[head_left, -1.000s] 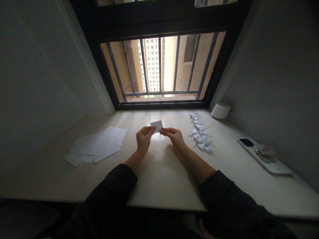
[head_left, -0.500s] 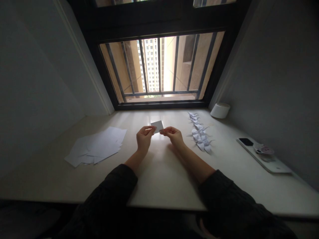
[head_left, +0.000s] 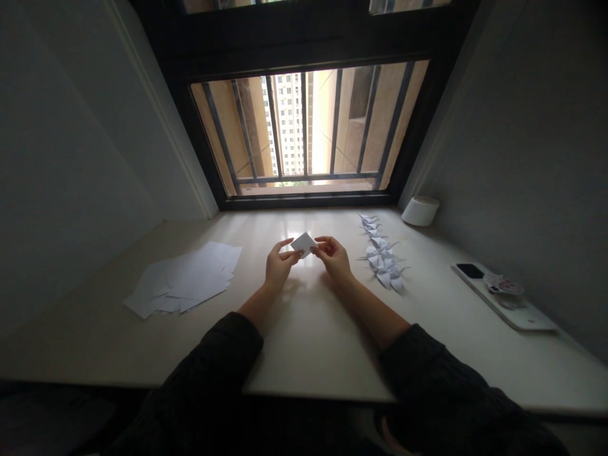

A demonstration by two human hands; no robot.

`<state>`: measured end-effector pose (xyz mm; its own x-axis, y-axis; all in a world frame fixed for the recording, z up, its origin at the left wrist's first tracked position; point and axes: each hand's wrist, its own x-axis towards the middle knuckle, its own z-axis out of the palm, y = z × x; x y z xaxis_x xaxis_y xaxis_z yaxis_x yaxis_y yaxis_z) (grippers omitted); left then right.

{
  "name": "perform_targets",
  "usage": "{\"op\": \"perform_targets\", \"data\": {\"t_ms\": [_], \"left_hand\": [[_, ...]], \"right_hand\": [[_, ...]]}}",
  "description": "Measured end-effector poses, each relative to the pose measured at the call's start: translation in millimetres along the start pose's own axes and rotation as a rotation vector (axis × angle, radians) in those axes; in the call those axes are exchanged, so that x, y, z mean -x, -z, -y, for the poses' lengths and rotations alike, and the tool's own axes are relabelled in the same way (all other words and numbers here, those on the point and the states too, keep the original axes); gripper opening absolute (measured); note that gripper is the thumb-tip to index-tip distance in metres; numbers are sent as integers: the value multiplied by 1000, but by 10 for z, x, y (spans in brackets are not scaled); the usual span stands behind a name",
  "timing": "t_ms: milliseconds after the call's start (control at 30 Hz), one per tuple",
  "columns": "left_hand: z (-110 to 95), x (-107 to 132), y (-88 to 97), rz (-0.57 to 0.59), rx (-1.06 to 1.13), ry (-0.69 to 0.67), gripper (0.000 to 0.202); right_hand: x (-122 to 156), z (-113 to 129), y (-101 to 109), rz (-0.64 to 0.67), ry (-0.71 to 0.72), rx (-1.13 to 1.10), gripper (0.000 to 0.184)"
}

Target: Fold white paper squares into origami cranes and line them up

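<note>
A small folded square of white paper is held up between my two hands, one corner pointing away from me. My left hand pinches its left side between thumb and fingers. On the opposite side, my right hand grips the paper in the same way. To the right of my hands, several folded white paper cranes stand in a row running toward the window. Loose sheets of white paper lie in an overlapping pile on the left.
A pale sill-like tabletop lies under everything, with its front edge near me. At the right lies a phone with a grip on its back. A white cup-like object sits by the right wall, below the dark window frame.
The paper has turned so that a corner now points away, and its visible face looks lighter. My left hand has shifted slightly to the right.
</note>
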<state>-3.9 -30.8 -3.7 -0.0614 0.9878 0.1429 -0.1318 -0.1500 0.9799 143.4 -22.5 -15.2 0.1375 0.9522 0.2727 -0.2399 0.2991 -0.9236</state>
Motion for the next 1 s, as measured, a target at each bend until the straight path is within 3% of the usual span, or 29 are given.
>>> {"op": "perform_targets", "data": {"t_ms": [200, 433, 600, 800, 1000], "left_hand": [[-1, 8, -11, 39, 26, 9, 39], [-64, 37, -38, 103, -22, -85, 35], [-59, 17, -47, 46, 6, -78, 37], [-39, -41, -9, -46, 13, -36, 43], [8, -80, 21, -55, -51, -46, 44]], "right_hand": [[13, 2, -6, 45, -12, -8, 56], [25, -24, -36, 74, -84, -145, 47], [1, -7, -14, 64, -89, -95, 42], [-3, 32, 3, 160, -98, -11, 42], [11, -14, -16, 160, -54, 40, 44]]}}
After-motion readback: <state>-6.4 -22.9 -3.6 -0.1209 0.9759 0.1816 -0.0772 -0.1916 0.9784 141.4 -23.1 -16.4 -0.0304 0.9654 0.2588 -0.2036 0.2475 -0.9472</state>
